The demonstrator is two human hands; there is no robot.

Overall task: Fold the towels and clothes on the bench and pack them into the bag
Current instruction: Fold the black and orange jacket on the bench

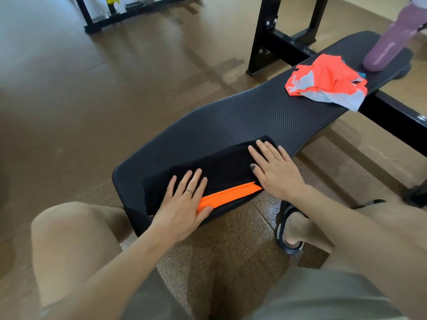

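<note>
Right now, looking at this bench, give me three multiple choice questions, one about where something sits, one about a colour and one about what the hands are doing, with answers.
1. Where does the crumpled garment lie?
A. on the floor
B. on the far part of the bench
C. on the person's lap

2. What colour edge shows on the black towel?
A. orange
B. green
C. white

3. How are the hands placed?
A. both lifted clear
B. both flat on the towel
C. one gripping the purple bottle

Answers: B, it lies beyond the towel near the bottle; A, an orange strip shows along the near side; B, left hand and right hand press down with straight fingers.
</note>
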